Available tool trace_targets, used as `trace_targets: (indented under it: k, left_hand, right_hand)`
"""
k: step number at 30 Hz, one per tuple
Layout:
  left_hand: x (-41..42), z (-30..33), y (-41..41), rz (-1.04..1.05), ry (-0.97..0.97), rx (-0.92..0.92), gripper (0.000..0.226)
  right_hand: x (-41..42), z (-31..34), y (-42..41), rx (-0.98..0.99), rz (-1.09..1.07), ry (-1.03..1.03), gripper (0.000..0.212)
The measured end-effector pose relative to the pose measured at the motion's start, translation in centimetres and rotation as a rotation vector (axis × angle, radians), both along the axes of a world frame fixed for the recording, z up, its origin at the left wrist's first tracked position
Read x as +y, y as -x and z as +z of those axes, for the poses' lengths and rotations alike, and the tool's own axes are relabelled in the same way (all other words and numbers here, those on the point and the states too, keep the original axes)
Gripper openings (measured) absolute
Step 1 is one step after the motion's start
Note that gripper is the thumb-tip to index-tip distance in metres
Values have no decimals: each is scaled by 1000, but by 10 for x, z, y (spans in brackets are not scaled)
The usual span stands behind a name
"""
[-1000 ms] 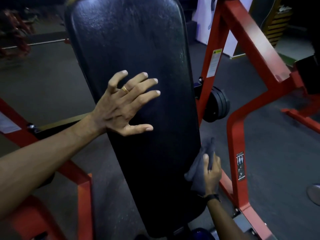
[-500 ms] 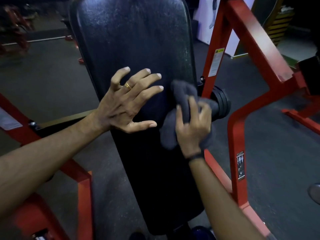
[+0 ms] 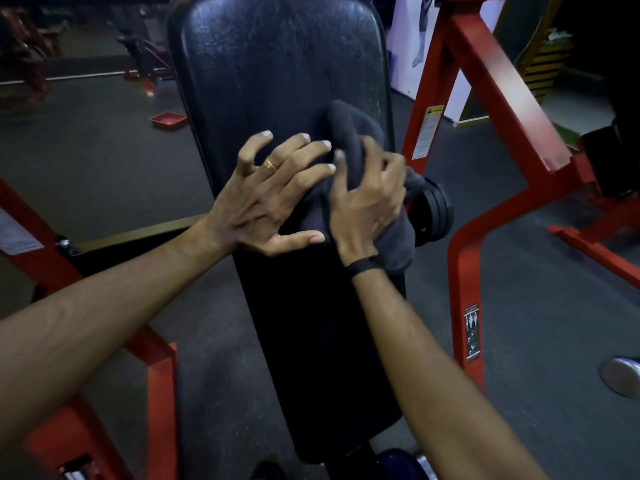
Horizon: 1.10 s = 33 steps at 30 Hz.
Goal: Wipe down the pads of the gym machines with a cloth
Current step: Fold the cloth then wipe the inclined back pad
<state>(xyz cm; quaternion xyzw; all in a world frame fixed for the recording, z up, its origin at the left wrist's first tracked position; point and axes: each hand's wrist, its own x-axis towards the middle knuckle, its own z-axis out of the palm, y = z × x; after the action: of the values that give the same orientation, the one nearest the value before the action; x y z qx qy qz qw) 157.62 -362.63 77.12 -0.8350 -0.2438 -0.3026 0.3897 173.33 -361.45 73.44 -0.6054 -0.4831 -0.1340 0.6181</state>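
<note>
A long black pad [image 3: 277, 64] of a red gym machine runs up the middle of the head view. My left hand [image 3: 273, 199] rests on its left half with fingers spread and a gold ring showing. My right hand [image 3: 370, 199] grips a dark grey cloth [image 3: 349, 133] and presses it on the pad's right side, right beside my left fingertips. Part of the cloth hangs off the pad's right edge under my palm.
Red steel frame bars [image 3: 491, 81] rise on the right, with black weight plates [image 3: 433, 213] behind the pad's right edge. Another red frame leg [image 3: 159, 375] stands at the lower left. A red tray [image 3: 168, 120] lies on the dark floor. A metal disc [image 3: 620, 375] sits at far right.
My right hand has carried the cloth up from the pad's lower right edge to its upper middle, ending beside my left hand. My left hand has stayed on the pad.
</note>
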Motion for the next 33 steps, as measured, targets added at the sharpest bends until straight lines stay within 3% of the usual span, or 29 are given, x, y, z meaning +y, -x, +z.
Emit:
trace_targets:
  k: [5,7,9,11,14,16,18,21,23,27,30,33]
  left_hand:
    - [3,1,1,-27,3,-38,77]
    - [3,-1,1,-35,2,-38,76]
    - [4,-2,1,-38,0,-39,75]
    - [5,-1,0,-39,-6,-44,76]
    - [4,-1,1,-35,-7,-61,76]
    - [3,-1,1,-41,3,-78,75]
    - [3,0,1,-66,32,-111,75]
    - [4,2,3,-108,56,-152,74]
    - [5,0,3,-126,46,-135,74]
    - [6,0,3,-108,46,-163,73]
    - [4,0,3,-99,28,-233,70]
    - [-1,8,6,-91,44,-445,65]
  right_hand:
    - [-87,-117,23,-323,215,51,34]
    - [-121,-168,1,-345,230,149,36]
    - [-125,-181,-31,-229,190,279,35]
    - [-93,-161,-54,43,57,326,43]
    - [-20,-88,-60,349,-167,147,48]
    - [-1,-46,-31,287,-191,63,43]
    - [-21,-34,15,91,-73,28,42]
    - [-73,-74,57,-195,145,10,35]
    - [-95,-112,49,-277,196,23,30]
    - [-107,-130,18,-211,202,98,30]
    - [-68,-67,29,-35,153,65,33]
    - [-23,18,59,-82,119,-37,33]
